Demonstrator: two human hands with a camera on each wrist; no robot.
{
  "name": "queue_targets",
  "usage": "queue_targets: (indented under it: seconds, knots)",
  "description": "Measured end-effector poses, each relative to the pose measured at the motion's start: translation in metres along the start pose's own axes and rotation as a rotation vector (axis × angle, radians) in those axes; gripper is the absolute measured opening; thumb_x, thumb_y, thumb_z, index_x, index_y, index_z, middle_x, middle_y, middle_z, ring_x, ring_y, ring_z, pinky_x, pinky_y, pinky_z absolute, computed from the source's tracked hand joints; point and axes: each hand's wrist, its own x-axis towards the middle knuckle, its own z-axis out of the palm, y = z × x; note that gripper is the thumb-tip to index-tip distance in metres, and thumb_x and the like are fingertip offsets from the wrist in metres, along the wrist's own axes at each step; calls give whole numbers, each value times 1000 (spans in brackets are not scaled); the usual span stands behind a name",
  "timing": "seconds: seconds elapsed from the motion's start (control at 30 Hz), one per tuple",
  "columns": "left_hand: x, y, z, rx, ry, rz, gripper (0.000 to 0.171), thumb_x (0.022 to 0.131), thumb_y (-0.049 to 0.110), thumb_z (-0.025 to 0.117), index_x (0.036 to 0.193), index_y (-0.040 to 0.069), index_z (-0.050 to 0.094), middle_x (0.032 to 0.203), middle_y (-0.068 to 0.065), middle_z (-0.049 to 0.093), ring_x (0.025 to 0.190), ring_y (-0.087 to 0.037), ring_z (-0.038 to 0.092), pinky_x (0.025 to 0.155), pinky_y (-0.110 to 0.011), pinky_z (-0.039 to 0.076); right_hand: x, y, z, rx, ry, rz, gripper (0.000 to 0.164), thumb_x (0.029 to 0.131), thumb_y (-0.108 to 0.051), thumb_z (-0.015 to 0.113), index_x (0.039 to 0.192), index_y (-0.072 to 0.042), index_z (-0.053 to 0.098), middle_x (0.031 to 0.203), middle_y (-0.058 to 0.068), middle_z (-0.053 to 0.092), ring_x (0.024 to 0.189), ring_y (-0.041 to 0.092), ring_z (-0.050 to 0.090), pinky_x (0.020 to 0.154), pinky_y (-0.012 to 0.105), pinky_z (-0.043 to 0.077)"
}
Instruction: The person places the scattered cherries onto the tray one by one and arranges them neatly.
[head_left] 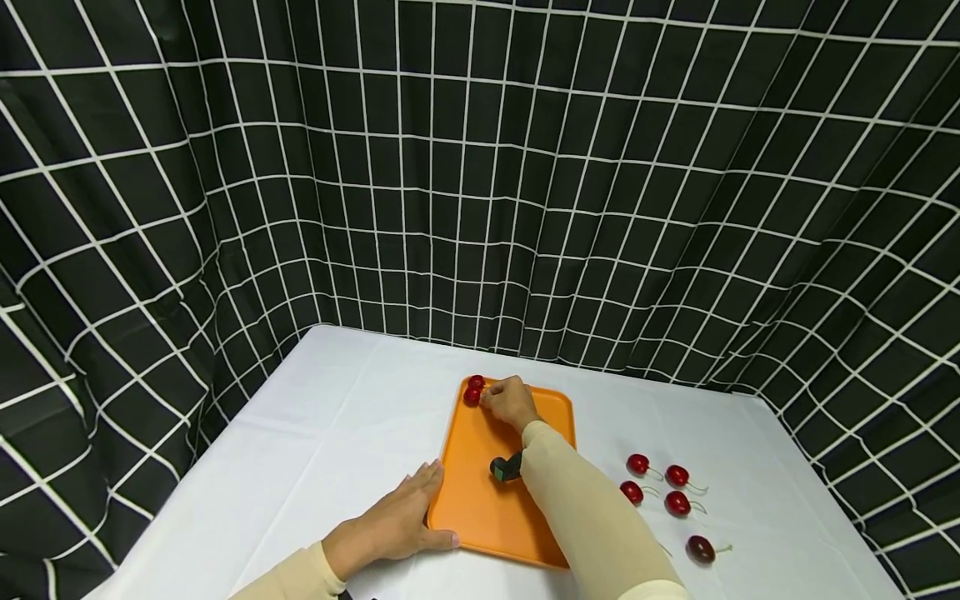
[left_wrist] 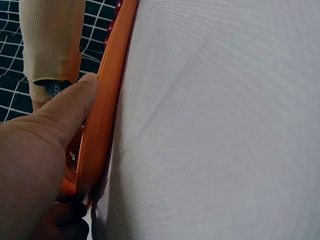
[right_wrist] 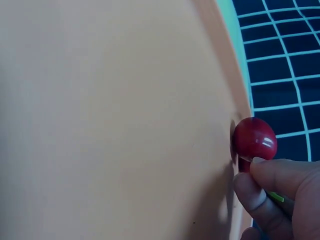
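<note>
An orange tray (head_left: 480,508) lies on the white table. My left hand (head_left: 401,512) rests at its near left corner, fingers extended along the left edge and thumb across the near edge. In the left wrist view, a finger (left_wrist: 75,102) touches the tray's rim (left_wrist: 107,90). At the tray's far left corner my right hand (head_left: 512,402) pinches a red cherry (head_left: 472,397) at its stem end. The right wrist view shows this glossy cherry (right_wrist: 255,139) beside the fingertips, with a bit of green stem (right_wrist: 276,196) between the fingers. More red cherry (head_left: 477,381) shows just behind it.
Right of the tray, several stemmed cherries lie on the white cloth, including a bright red cherry (head_left: 677,476) and a darker cherry (head_left: 701,549). My right sleeve (head_left: 592,508) covers part of the tray. A black curtain with white grid lines (head_left: 480,167) surrounds the table.
</note>
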Motion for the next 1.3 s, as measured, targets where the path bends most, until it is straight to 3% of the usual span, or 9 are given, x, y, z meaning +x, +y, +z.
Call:
queue_targets:
  seconds: [0.2,0.4,0.73,1.03,1.3]
  knots:
    - [0,0,1,10,-1,0,109,78,66,64,149,-6,25,157,-18,17,143,-31,16,113,-49,17,4,2,4,11,8,12,7,83,-15,76,85,-9,78,82,-2,68,74,19,55,63,27,48]
    - [0,1,0,18,3,6,107,79,65,65,149,-6,25,156,-18,19,143,-32,17,113,-50,18,5,2,4,12,14,-3,5,82,-16,78,81,-11,76,79,-2,67,75,19,54,64,27,47]
    - [0,1,-1,26,11,23,107,80,63,66,148,-8,24,156,-20,19,142,-33,17,113,-50,18,-3,3,-11,8,4,-9,6,85,-14,75,88,-9,76,83,0,67,76,20,56,69,30,50]
    - [0,0,0,33,11,33,107,80,64,65,148,-9,25,155,-21,18,142,-34,16,112,-50,18,-4,0,-43,44,33,-80,7,87,-17,73,88,-12,76,86,-2,69,86,22,57,77,37,49]
    - [0,0,-1,17,5,36,107,81,62,65,148,-9,23,155,-22,17,142,-35,16,113,-52,16,-14,-15,-91,140,23,-172,17,88,-21,73,100,-9,75,102,5,67,96,26,58,79,41,51]
